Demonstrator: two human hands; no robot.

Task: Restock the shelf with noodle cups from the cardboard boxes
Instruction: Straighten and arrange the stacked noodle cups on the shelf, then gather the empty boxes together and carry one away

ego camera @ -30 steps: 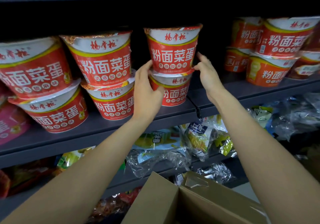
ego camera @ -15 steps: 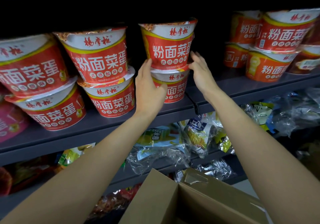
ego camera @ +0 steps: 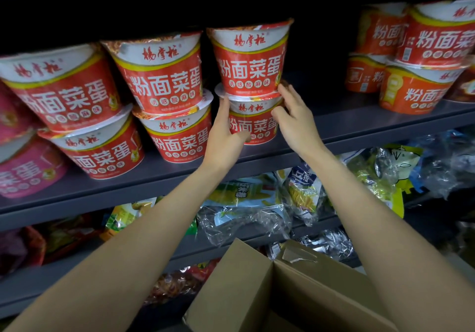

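Red noodle cups stand in two-high stacks on the grey shelf (ego camera: 359,123). In the middle stack an upper noodle cup (ego camera: 250,59) sits on a lower noodle cup (ego camera: 253,126). My left hand (ego camera: 226,139) grips the lower cup's left side, with the thumb across its front. My right hand (ego camera: 293,118) holds its right side at the rim with curled fingers, and its index finger reaches the base of the upper cup. An open cardboard box (ego camera: 257,293) is below, at the bottom of the view; its inside is hidden.
Two more red cup stacks (ego camera: 164,100) stand to the left, with pink cups (ego camera: 23,167) beyond them. Orange-red cups (ego camera: 416,56) fill the shelf's right end, with bare shelf between them and the middle stack. Bagged snacks (ego camera: 257,203) lie on the lower shelves.
Both hands have slid down from the sides of the upper cup to the lower cup of the middle stack. The camera has moved closer to the shelf.
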